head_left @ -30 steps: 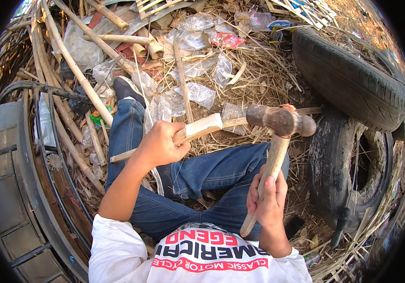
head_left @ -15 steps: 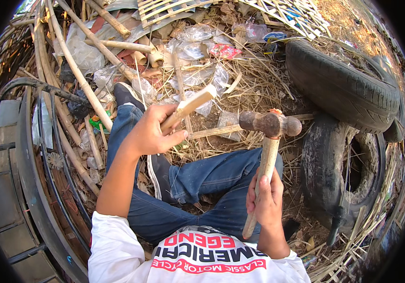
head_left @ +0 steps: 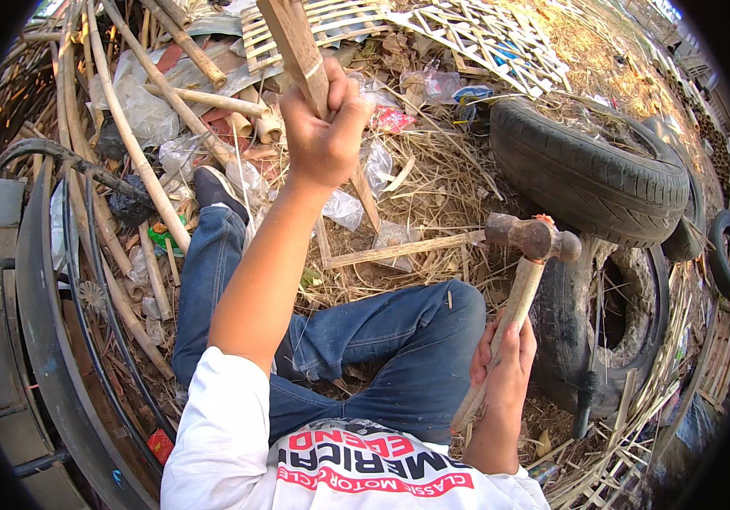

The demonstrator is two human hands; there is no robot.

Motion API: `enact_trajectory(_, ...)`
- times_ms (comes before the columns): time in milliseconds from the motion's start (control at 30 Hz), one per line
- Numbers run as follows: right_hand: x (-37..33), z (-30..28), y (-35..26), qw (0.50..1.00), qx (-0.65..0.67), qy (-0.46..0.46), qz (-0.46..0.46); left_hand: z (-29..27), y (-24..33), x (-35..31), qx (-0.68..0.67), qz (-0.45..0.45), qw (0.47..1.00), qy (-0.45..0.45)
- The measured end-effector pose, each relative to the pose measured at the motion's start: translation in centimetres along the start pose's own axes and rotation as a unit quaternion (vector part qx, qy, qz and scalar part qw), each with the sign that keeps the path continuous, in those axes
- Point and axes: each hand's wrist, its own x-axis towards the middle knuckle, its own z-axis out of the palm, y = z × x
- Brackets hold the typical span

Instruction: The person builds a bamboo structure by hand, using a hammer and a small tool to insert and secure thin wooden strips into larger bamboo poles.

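Raised at the upper middle, my left hand (head_left: 324,136) is closed around a flat wooden stick (head_left: 295,47) with a pale band on it. A wooden strip (head_left: 365,200) shows below that hand; I cannot tell whether it is the same piece. My right hand (head_left: 505,361) grips the wooden handle (head_left: 522,293) of a ball-peen hammer, whose rusty head (head_left: 532,237) is up and beside the tyres. Between the hands, a thin wooden strip (head_left: 403,248) lies on the straw, meeting a shorter piece at its left end.
Two old tyres (head_left: 590,170) are piled at the right. Bamboo poles (head_left: 127,119) and plastic scraps (head_left: 148,102) spread across the left and back. Woven bamboo panels (head_left: 484,42) lie at the far side. A black metal frame (head_left: 59,340) stands close on my left. My bent legs (head_left: 390,327) are in front.
My left hand has moved up and away with the wooden stick, which now points away from me. My right hand and the hammer have shifted slightly right in view.
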Motion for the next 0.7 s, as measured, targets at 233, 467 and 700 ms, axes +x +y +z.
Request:
enact_trajectory(233,0.8,0.6,-2.5,0.997,-0.054,-0.026,-0.042,2.7,-0.3,-1.3,-0.001,0.025,1.000,-0.007)
enact_trajectory(467,0.6,2.1,-10.1,0.965,-0.105,-0.080,-0.227,4.1,-0.2,-4.2,0.033,-0.042,0.998,-0.025)
enact_trajectory(700,-1.2,2.5,-15.4,0.945,-0.193,-0.111,-0.241,5.0,-1.3,-6.3,0.096,-0.049,0.993,-0.045)
